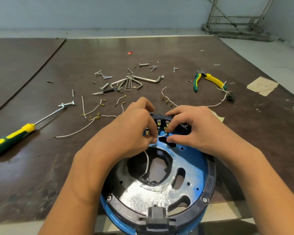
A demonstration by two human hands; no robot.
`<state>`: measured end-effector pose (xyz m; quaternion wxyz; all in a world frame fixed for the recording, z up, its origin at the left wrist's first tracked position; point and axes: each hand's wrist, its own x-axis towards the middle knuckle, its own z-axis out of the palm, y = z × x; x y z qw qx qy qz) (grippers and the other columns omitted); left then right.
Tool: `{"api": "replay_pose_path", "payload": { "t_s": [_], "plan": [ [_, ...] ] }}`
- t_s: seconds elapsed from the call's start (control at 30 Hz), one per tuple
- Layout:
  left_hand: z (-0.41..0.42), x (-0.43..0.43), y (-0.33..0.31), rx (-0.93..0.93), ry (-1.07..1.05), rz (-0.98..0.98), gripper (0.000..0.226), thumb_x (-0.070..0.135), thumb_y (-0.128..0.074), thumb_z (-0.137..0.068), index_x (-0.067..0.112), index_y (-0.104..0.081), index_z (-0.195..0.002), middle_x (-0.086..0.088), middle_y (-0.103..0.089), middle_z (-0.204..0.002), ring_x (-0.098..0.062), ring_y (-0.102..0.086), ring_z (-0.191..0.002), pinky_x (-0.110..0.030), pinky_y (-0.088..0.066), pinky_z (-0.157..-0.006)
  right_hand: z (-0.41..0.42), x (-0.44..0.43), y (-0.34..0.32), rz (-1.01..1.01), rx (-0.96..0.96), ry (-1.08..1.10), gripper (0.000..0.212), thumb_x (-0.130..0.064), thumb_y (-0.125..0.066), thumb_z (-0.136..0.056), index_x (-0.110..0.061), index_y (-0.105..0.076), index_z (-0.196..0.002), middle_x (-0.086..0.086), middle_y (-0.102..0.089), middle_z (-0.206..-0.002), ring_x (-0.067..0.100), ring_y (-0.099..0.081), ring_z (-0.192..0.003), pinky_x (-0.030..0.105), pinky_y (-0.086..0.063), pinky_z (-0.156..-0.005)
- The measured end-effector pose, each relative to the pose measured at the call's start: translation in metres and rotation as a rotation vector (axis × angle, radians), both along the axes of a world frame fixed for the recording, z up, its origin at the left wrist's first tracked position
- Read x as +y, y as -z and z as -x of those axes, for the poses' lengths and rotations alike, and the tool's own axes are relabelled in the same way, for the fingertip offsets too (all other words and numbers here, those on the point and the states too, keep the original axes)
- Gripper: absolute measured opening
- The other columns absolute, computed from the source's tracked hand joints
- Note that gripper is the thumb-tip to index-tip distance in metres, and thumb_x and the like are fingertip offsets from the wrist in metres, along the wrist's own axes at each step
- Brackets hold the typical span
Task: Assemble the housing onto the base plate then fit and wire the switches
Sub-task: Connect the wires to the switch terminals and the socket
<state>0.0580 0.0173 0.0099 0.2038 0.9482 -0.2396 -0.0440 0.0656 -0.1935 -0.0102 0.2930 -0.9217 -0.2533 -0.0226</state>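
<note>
1 blue housing (159, 192), black-rimmed, at the near edge of the surface (244, 133). At its far rim: switches (161, 123), count unclear beneath 2 hands. Grip of left hand (134, 126) pinches 1 white wire (161, 135); grip of right hand (190, 128) pinches the same wire beside the switches. Left of housing: 1 screwdriver (15, 134). Beyond housing: 1 pliers (209, 79).

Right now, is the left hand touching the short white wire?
Touching. The head view shows the left hand pinching the white wire at its fingertips.
</note>
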Motion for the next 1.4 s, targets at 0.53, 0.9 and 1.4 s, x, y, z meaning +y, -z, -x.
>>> {"api": "replay_pose_path", "payload": {
  "t_s": [0.53,0.9,1.4],
  "plan": [
    [-0.002,-0.001,0.007,-0.027,0.034,0.029,0.003,0.027,-0.077,-0.083,0.029,-0.079,-0.084,0.007,-0.041,-0.124,-0.011,-0.046,-0.116,-0.038,-0.046,-0.095,0.001,0.007,-0.004,0.089,0.087,-0.084,0.012,-0.021,-0.079,-0.082,-0.032,-0.075,-0.079,-0.004,-0.054,-0.123,0.004,-0.051,-0.106,0.010,-0.040,-0.086],
    [-0.003,-0.005,0.005,-0.017,0.037,-0.072,0.009,0.017,-0.071,-0.088,0.018,-0.079,-0.092,0.000,-0.041,-0.130,-0.016,-0.051,-0.110,-0.019,-0.034,-0.084,-0.003,0.006,-0.002,0.145,0.124,-0.110,0.011,-0.027,-0.074,-0.086,-0.038,-0.070,-0.086,-0.009,-0.050,-0.122,0.006,-0.047,-0.108,0.012,-0.038,-0.085],
    [-0.007,-0.003,0.013,0.006,0.036,-0.042,0.007,0.031,-0.072,-0.086,0.028,-0.079,-0.086,0.009,-0.040,-0.130,-0.012,-0.047,-0.114,-0.037,-0.044,-0.096,-0.009,0.003,0.003,0.068,0.117,0.031,0.058,-0.014,-0.076,-0.080,-0.033,-0.058,-0.132,-0.017,-0.064,-0.118,-0.005,-0.053,-0.103,0.000,-0.034,-0.081]
  ]
}}
